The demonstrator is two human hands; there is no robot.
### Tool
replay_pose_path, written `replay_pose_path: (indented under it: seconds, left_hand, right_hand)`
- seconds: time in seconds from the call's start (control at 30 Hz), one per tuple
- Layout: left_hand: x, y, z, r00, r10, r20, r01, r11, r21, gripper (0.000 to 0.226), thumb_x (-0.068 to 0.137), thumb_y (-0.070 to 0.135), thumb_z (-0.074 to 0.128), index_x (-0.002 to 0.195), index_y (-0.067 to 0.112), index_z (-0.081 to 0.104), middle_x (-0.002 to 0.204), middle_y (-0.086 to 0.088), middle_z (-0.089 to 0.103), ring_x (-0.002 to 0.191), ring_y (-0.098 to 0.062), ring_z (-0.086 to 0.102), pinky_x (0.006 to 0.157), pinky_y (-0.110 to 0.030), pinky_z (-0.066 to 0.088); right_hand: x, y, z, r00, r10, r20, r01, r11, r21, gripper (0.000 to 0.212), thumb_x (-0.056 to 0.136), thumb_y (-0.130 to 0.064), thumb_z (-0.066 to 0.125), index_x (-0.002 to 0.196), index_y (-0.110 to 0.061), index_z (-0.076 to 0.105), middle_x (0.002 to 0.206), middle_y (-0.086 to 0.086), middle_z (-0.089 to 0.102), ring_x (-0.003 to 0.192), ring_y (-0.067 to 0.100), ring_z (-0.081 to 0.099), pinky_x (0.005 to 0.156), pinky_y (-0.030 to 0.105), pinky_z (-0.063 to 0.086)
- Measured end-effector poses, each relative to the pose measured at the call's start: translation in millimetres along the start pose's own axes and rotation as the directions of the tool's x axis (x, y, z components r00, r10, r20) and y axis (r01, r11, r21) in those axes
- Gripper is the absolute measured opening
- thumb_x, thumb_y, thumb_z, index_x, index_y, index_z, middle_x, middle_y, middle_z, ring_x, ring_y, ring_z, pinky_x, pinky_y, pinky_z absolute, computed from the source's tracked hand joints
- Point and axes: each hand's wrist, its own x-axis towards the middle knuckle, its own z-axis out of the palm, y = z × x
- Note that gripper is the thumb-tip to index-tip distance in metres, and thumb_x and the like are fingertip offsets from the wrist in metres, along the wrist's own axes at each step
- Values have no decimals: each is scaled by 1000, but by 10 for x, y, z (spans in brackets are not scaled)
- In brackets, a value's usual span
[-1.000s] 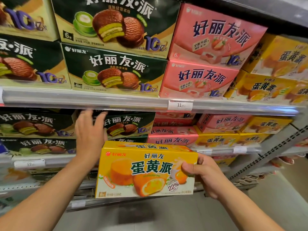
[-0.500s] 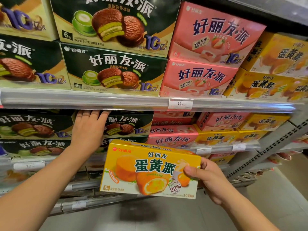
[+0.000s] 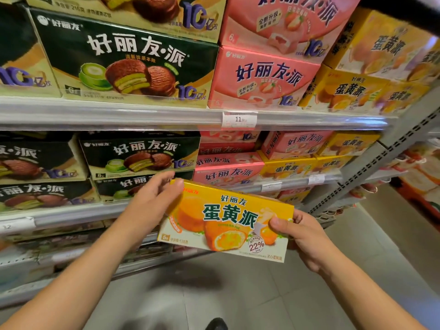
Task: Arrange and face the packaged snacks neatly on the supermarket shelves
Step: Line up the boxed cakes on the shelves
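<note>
**Hands holding a yellow box before the shelves**

Both hands are gripping one yellow box (image 3: 226,220) in the aisle, in front of the shelves and clear of them. The left hand (image 3: 152,198) is curling round the box's upper left corner, thumb lying on the printed front and fingers wrapping over the top edge. The right hand (image 3: 300,234) is pinching the lower right end, thumb pressing on the front and the other fingers going behind, where they are hidden. The box is facing the camera, front panel up, tilting so that its left end is sitting higher than its right.

Behind it, the upper shelf (image 3: 119,115) is carrying stacked green boxes (image 3: 123,60) on the left, pink boxes (image 3: 264,77) in the middle and more yellow boxes (image 3: 352,91) on the right, all facing forward. A price tag (image 3: 239,119) is hanging on the rail under the pink stack. The shelf below (image 3: 71,213) is showing the same colour order: green boxes stacked at the left, pink just beside them, yellow further right. The held box is overlapping the lower shelf's green and pink stacks in view, but is not touching them. A grey upright (image 3: 371,172) is running diagonally at the right, and the floor (image 3: 214,287) below is tiled grey.
</note>
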Motion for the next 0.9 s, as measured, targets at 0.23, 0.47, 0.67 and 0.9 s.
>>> replay_pose_path:
  seconds: [0.23,0.47,0.67,0.9]
  left_hand:
    - [70,-48,569,991,-76,110,79,997,-24,66,59,40,81,118,17,61,102,-1,76,87,-16,74,65,-24,58]
    - [368,97,1781,996,7,85,-11,999,48,53,61,33,81,109,14,68,99,-4,76,83,-24,74,67,-32,59]
    - [663,220,2840,992,112,64,-118,989,86,39,73,19,78,109,13,64,85,16,75,69,-2,71,53,-9,49]
    - [903,160,3269,993,119,14,-119,993,-3,66,58,36,88,118,27,62,105,3,75,90,-17,73,66,-22,58]
  right_hand:
    - [-80,55,-582,1000,-8,-4,8,1000,14,38,64,-15,86,100,-9,72,98,20,73,83,36,71,61,34,56]
    - [70,2,-1812,997,-40,-64,37,998,-49,69,66,-22,83,128,-17,54,112,6,72,100,24,71,86,43,57]
    - [326,-475,-2802,928,-372,11,254,611,-750,94,60,-69,74,141,-38,39,133,-20,47,118,-5,49,98,20,41]
    - [824,-908,-3099,923,-260,285,328,140,-934,100,59,-89,52,144,-39,37,142,-20,47,123,4,48,95,27,42]
